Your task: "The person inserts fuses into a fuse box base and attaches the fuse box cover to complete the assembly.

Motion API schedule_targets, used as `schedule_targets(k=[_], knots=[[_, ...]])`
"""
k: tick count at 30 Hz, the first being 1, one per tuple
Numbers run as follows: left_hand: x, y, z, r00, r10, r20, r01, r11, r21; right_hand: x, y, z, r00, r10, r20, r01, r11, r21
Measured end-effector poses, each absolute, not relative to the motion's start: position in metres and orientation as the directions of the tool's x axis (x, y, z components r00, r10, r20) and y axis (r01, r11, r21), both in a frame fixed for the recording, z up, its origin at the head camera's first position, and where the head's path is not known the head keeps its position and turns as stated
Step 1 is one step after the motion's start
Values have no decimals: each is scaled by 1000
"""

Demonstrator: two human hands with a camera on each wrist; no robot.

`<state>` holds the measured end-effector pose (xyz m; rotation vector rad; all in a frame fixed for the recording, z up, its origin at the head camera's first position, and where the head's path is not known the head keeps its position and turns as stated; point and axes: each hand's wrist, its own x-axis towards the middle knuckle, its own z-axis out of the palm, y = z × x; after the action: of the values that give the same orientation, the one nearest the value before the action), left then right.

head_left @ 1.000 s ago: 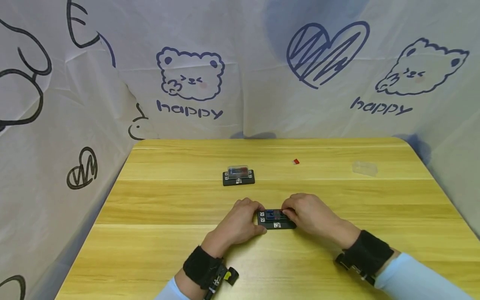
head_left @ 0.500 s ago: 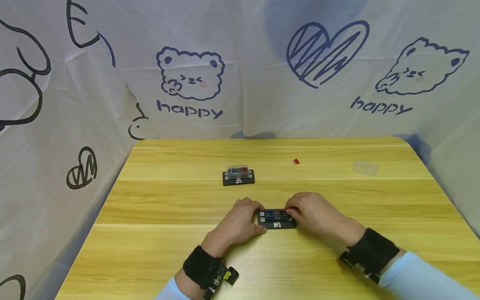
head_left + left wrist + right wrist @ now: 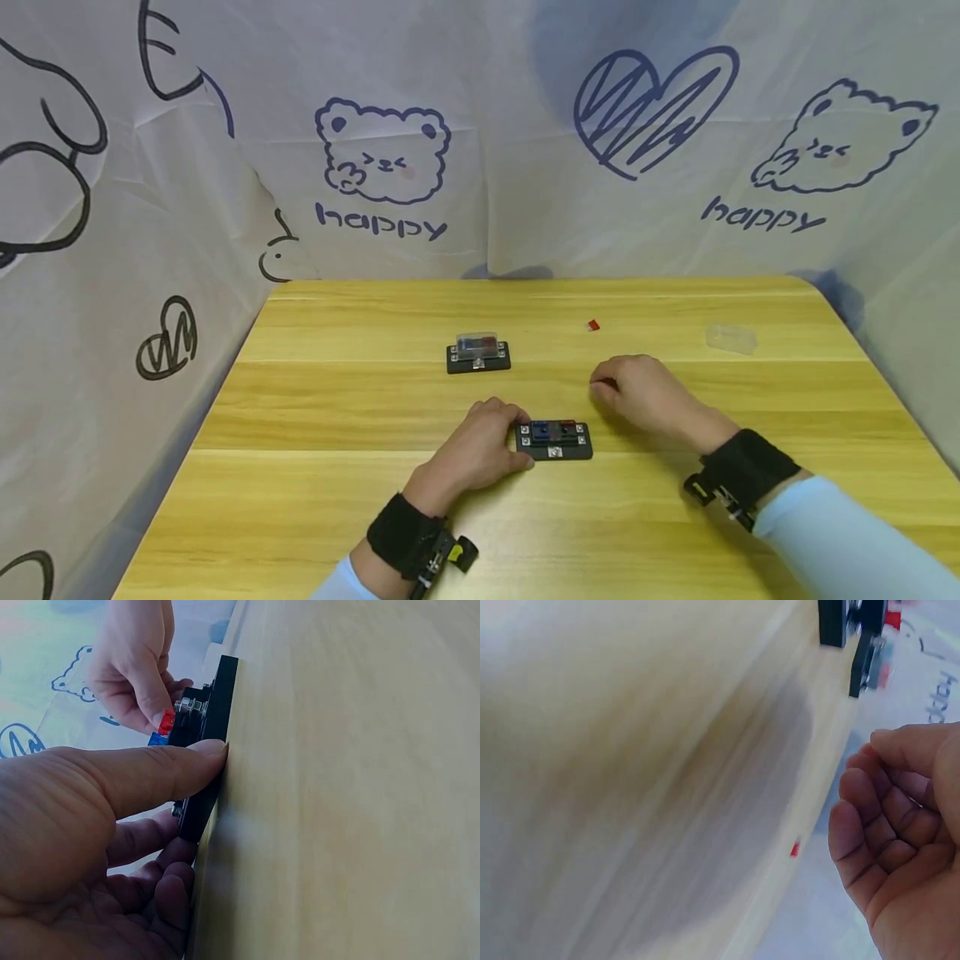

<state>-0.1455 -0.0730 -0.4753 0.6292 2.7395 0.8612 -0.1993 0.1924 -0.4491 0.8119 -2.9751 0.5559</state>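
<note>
My left hand (image 3: 478, 447) grips the left end of a black fuse block (image 3: 573, 453), thumb at its front edge and fingers behind. The block lies flat on the table without a cover. A blue blade fuse (image 3: 157, 740) and a red blade fuse (image 3: 166, 720) sit in it, side by side in the head view. Behind and right of the block, my right hand (image 3: 645, 396) hovers over the table, apart from it. Its fingers are loosely curled and nothing shows between them in the right wrist view (image 3: 907, 825).
Farther back stands a second fuse block (image 3: 478, 365) with a clear cover over its fuses. A loose red fuse (image 3: 593, 326) lies to its right. A separate clear cover (image 3: 731, 338) rests near the back right of the wooden table (image 3: 337, 417). White printed cloth (image 3: 525, 225) hangs behind.
My right hand has left the fuse block's right end and moved back and right, uncovering the red fuse in it. The left hand has kept its hold.
</note>
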Motion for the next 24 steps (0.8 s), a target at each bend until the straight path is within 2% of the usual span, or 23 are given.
schedule_targets(k=[6, 12, 24], knots=[[-145, -73, -476, -889, 453, -64, 334, 739, 584, -222, 201, -454, -893, -436, 111, -449, 846, -287], [-145, -73, -475, -891, 451, -59, 337, 741, 581, -243, 208, -457, -908, -414, 62, -417, 877, -239], [-145, -73, -477, -891, 449, -63, 334, 743, 580, -258, 207, -464, -898, -440, -16, -430, 885, -176]])
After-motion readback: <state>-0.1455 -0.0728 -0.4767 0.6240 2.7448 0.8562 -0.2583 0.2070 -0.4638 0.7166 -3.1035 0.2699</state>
